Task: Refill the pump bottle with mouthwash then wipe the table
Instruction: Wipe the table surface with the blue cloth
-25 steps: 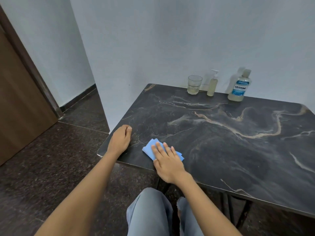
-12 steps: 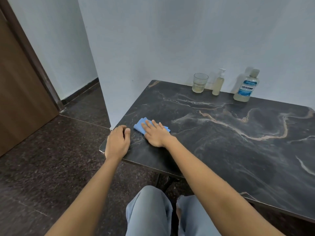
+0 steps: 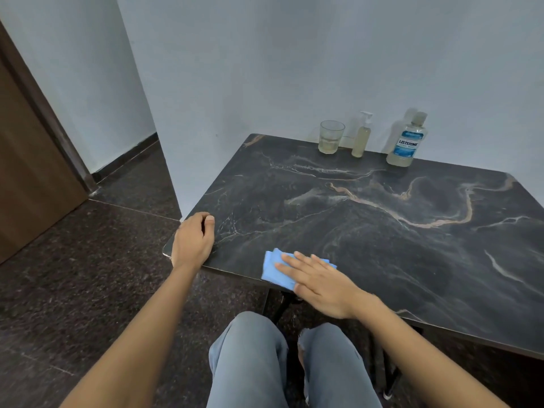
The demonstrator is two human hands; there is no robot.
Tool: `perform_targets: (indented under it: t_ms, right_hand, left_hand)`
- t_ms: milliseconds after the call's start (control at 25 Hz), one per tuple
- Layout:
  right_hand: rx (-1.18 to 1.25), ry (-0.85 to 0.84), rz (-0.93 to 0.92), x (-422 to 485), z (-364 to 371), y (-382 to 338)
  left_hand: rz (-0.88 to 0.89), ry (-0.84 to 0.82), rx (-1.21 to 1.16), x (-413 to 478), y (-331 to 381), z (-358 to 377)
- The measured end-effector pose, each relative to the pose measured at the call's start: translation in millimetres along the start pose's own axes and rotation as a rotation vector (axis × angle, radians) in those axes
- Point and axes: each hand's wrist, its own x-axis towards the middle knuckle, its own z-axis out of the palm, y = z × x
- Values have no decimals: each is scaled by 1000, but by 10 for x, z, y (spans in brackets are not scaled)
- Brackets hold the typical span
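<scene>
A folded blue cloth (image 3: 272,267) lies at the near edge of the dark marble table (image 3: 382,231). My right hand (image 3: 321,282) presses flat on the cloth with fingers spread. At the table's near left corner my left hand (image 3: 192,241) rests curled over the edge, holding nothing else. At the back by the wall stand the small pump bottle (image 3: 362,136) with yellowish liquid and the mouthwash bottle (image 3: 407,142) with a blue label, both upright.
A clear glass (image 3: 331,136) with some pale liquid stands left of the pump bottle. A white wall runs behind and left of the table. A brown door (image 3: 26,172) is at the far left. My knees (image 3: 265,348) sit below the table's edge.
My right hand has slid the cloth from near the left corner back toward me and to the right along the front edge. My left hand stays at the corner.
</scene>
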Motion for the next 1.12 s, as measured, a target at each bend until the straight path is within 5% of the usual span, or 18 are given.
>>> perform_targets:
  t_ms: [320, 560, 760, 1120]
  right_hand:
    - [2, 26, 595, 157, -302, 884]
    - [-110, 6, 402, 497, 2, 12]
    - [2, 127, 231, -57, 212, -443]
    - [83, 192, 666, -1828, 22, 804]
  left_hand:
    - [92, -143, 199, -5, 63, -8]
    - [99, -194, 239, -46, 139, -16]
    - [194, -259, 219, -185, 464, 211]
    - [312, -332, 145, -405, 988, 507]
